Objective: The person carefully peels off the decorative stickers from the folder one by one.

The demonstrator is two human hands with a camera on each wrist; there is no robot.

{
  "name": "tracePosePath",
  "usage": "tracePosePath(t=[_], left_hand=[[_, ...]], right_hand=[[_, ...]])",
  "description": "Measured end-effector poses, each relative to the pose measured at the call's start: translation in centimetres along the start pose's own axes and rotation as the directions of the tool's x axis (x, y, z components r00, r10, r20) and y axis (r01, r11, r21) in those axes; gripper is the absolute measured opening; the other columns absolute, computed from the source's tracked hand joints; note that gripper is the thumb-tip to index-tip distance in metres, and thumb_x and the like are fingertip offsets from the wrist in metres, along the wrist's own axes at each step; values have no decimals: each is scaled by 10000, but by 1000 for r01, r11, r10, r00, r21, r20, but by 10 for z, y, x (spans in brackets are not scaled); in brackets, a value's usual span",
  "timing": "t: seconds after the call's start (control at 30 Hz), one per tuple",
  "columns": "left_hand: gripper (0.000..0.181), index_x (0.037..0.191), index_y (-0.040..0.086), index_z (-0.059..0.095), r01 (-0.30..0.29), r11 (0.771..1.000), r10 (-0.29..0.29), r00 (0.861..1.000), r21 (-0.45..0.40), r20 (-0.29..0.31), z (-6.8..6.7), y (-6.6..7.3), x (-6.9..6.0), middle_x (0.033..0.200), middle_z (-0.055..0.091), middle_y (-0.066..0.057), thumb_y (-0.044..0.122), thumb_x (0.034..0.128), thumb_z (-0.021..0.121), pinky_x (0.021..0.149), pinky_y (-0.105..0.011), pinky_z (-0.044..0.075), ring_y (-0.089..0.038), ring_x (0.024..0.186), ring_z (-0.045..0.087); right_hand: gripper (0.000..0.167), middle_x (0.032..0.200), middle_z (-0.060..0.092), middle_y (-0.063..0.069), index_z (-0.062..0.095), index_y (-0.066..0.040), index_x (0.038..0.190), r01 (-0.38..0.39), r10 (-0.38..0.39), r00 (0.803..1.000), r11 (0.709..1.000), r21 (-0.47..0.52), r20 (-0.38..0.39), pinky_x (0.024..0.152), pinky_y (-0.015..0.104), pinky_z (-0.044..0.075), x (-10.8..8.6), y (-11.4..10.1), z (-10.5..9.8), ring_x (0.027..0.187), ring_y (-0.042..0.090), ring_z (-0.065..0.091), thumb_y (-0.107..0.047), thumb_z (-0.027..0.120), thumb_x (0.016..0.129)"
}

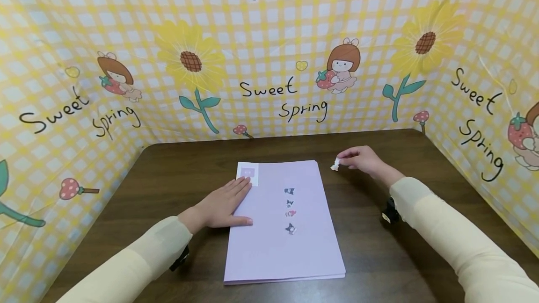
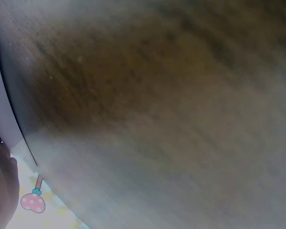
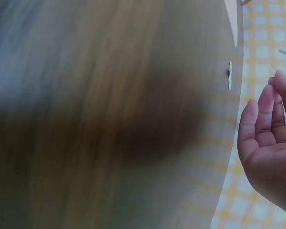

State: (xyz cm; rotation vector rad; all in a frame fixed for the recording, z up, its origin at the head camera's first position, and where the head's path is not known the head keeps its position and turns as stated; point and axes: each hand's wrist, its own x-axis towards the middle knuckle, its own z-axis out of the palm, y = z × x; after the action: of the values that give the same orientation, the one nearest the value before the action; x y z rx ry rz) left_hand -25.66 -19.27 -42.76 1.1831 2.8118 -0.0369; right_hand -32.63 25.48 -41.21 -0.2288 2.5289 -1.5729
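Observation:
Several small cartoon stickers (image 1: 290, 213) sit in a column on a lilac sheet stack (image 1: 273, 251). Flat on the stack's left edge rests my left hand (image 1: 225, 204), fingers straight and thumb spread; its fingertips touch a white card with a lilac square (image 1: 247, 172) at the top left corner. Beyond the stack's upper right, my right hand (image 1: 360, 159) pinches a small white piece (image 1: 335, 165) between thumb and index finger. In the right wrist view the other fingers of that hand (image 3: 267, 138) curve loosely. A small white scrap (image 3: 230, 76) appears near the table edge there.
The dark wooden table (image 1: 168, 176) is bordered by a yellow checked cloth (image 1: 261, 50) at the back and both sides. Black wrist cameras sit under both sleeves, one by the right sleeve (image 1: 425, 219). Mostly blurred tabletop fills the left wrist view.

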Motion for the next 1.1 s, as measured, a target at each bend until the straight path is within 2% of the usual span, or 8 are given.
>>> tracePosePath(t=[0.2,0.37,0.5,0.63,1.1], left_hand=[[1054,1540,20,196,-9,1000,9,1000,5,-14,0,0,-1,1608,123,-130,806,851,335,1165,-415,109,-259,1474,62],[1063,1547,33,174,3,1000,-3,1000,-1,3,0,1,-1,1613,101,-115,816,844,324,1166,-396,84,-237,1475,33],[1060,1547,32,174,3,1000,-3,1000,-4,0,1,2,-2,1611,105,-116,812,846,333,1167,-398,85,-239,1475,36],[1057,1545,29,183,3,1000,-3,1000,-6,-1,0,3,-3,1610,116,-122,807,847,343,1166,-406,97,-244,1475,48],[1045,1538,16,208,-6,1000,6,1000,4,-15,-1,2,-2,1603,146,-140,791,855,364,1161,-435,132,-271,1472,83]], right_hand=[[275,1055,676,87,677,28,1128,-59,57,997,996,-61,-44,764,285,520,-4,9,-11,913,187,598,-146,693,916],[315,1060,669,91,657,50,1154,-89,87,996,993,-80,-29,775,294,503,-7,15,-14,907,176,572,-158,690,920],[293,995,682,48,667,55,1131,-81,79,997,993,-89,-24,753,284,491,-6,18,-13,855,147,571,-136,696,911],[269,998,689,74,677,54,1108,-67,66,998,991,-113,-12,741,294,475,-5,20,-11,841,148,570,-123,695,907],[222,1039,669,153,689,51,1067,-38,31,999,982,-188,-40,805,329,430,-7,19,-7,944,246,547,-100,687,905]])
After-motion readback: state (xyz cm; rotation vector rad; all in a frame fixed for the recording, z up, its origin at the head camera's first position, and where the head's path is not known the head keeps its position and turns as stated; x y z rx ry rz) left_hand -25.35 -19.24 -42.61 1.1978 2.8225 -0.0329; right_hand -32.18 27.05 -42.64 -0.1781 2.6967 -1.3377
